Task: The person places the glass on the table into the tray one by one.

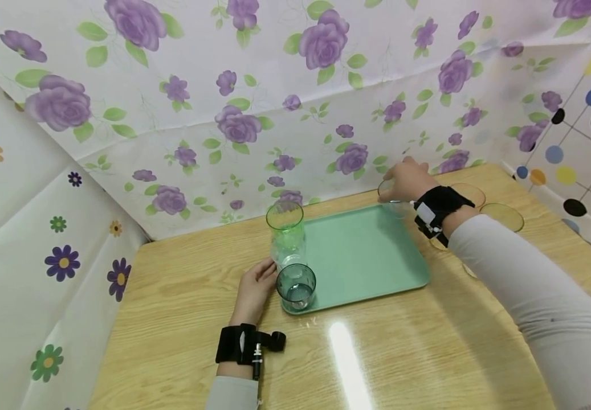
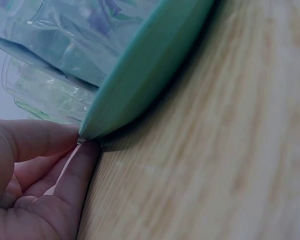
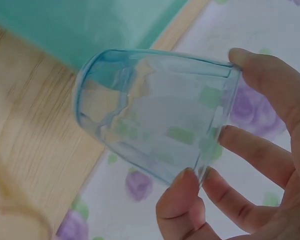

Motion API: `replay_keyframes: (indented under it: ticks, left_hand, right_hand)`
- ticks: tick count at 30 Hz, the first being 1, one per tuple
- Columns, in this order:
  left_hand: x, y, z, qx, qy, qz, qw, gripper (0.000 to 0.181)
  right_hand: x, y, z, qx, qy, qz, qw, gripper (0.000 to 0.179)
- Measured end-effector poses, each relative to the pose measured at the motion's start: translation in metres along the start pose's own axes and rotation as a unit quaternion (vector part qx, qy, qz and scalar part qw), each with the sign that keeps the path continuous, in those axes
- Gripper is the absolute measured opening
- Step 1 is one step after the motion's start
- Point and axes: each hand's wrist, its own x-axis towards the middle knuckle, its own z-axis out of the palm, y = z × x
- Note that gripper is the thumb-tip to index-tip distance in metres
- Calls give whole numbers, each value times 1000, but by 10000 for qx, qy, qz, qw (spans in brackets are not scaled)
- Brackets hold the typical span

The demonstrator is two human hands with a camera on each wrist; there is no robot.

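Observation:
My right hand grips a clear bluish tumbler by its rim, over the far right corner of a green tray. In the right wrist view the tumbler lies tilted, with fingertips spread around the rim. At the tray's left edge, my left hand pinches the tray's rim between thumb and finger, as the left wrist view shows. A green tumbler and a grey-blue tumbler stand along the tray's left side. Between them a clear tumbler is partly hidden.
Right of the tray, a yellow tumbler and an orange one stand on the wooden table, with others partly behind my right forearm. A flower-patterned sheet rises behind the table's back edge.

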Motion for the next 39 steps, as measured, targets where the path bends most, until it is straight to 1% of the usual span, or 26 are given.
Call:
replay_keyframes:
  ticks: [8, 12, 16, 19, 23, 27, 30, 35, 39]
  left_hand:
    - [1, 0, 0, -4, -19, -23, 10000, 45]
    - [3, 1, 0, -23, 5, -49, 10000, 45]
    - [5, 1, 0, -50, 5, 12, 10000, 45]
    - [6, 0, 0, -56, -18, 47, 10000, 45]
    - [6, -1, 0, -70, -18, 4, 10000, 45]
    - [5, -1, -1, -22, 10, -51, 10000, 45]
    - [4, -1, -2, 5, -7, -31, 10000, 46]
    - [4, -2, -1, -34, -39, 18, 10000, 46]
    - [3, -3, -1, -99, -37, -9, 9999, 46]
  right_hand:
    - [11, -28, 13, 33, 143, -295, 9995, 57]
    - [18, -41, 18, 47, 161, -433, 9989, 59]
    - [21, -57, 22, 16, 126, -541, 9985, 59]
    - [22, -67, 25, 108, 79, -533, 9985, 59]
    - [23, -79, 32, 215, 2, -444, 9988, 60]
    - [23, -90, 40, 261, -77, -462, 9986, 59]
    - [22, -97, 44, 288, -103, -482, 9984, 58]
    - [22, -106, 52, 383, -136, -430, 9982, 58]
    - [22, -110, 59, 347, -177, -451, 9982, 60]
